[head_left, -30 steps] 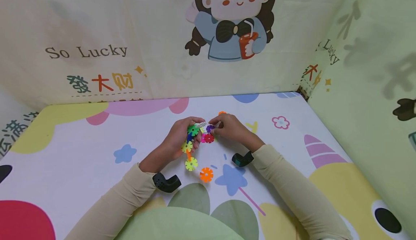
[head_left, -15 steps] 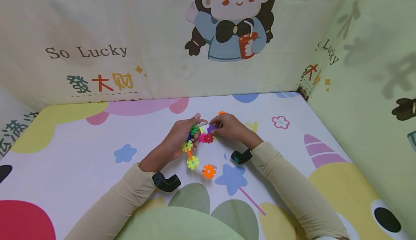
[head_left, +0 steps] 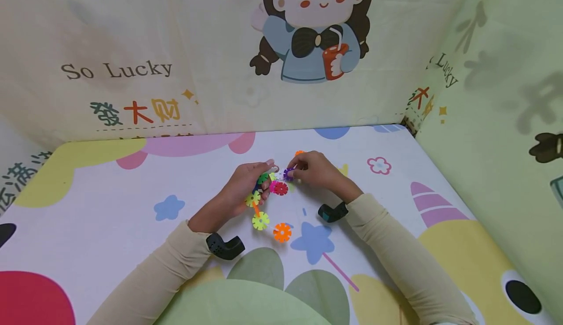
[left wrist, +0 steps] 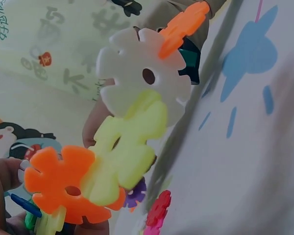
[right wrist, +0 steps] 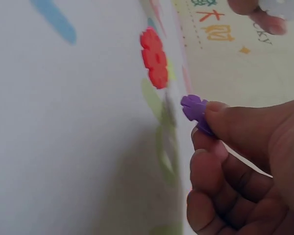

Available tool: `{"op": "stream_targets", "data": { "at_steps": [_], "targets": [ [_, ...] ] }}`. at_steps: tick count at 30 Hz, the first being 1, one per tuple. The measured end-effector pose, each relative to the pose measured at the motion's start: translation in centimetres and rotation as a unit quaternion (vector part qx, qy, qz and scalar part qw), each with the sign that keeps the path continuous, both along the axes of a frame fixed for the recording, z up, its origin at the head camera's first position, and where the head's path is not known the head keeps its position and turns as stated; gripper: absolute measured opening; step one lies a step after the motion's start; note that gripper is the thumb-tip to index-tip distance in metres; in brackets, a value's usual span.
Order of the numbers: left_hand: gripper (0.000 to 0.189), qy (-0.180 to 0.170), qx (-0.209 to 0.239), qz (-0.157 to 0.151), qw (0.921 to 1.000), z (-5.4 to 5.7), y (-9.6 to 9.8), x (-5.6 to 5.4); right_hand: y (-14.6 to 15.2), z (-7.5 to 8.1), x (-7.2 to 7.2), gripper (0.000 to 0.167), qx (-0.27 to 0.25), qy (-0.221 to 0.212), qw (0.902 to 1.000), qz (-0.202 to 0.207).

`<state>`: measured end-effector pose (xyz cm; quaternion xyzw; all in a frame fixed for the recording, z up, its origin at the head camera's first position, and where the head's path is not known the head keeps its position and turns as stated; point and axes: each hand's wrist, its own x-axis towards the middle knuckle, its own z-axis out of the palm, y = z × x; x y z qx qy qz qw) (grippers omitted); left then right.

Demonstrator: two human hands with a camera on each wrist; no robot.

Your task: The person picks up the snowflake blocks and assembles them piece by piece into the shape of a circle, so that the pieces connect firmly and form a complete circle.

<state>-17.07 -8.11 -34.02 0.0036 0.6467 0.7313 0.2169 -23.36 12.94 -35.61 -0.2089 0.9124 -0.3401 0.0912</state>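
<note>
Gripping a chain of linked snowflake discs [left wrist: 125, 164] in the left hand [head_left: 239, 183], with a white disc [right wrist: 280, 9] at the fingertips and an orange disc [head_left: 282, 232] at the chain's near end. Pinching a purple disc [right wrist: 192, 108] between thumb and finger of the right hand [head_left: 314, 169], apart from the chain. Holding both hands close together above the desk [head_left: 132, 237], near a red disc [head_left: 281, 188] beside a pink disc [head_left: 273, 186].
</note>
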Motion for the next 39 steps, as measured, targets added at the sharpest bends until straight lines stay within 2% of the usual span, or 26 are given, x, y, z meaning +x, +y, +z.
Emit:
{"op": "stream_targets", "data": {
  "at_steps": [5,12,15,24,32,39],
  "targets": [
    [0.052,-0.004,-0.003,-0.001,1.0,-0.2,0.0,0.0,0.9,0.8,0.5,0.014,-0.05,0.023,0.9981,-0.028],
    [0.052,-0.012,0.0,-0.001,0.9999,0.0,0.0,0.0,1.6,2.5,1.5,0.016,-0.145,0.004,0.9883,-0.047],
    [0.052,-0.012,0.002,-0.004,0.9999,-0.1,0.0,0.0,1.6,3.0,2.0,0.016,-0.167,-0.004,0.9847,-0.051],
    [0.057,0.0,-0.003,-0.008,1.0,-0.3,0.1,-0.1,0.8,3.6,3.0,0.015,-0.177,0.003,0.9836,-0.038],
    [0.055,0.015,-0.001,-0.011,0.9998,-0.3,0.2,0.0,0.4,3.9,3.4,0.012,-0.171,0.032,0.9839,-0.04],
    [0.055,0.008,-0.002,-0.016,0.9998,-0.3,0.2,0.1,0.2,3.4,3.4,0.012,-0.193,-0.004,0.9808,-0.028]
  ]
}}
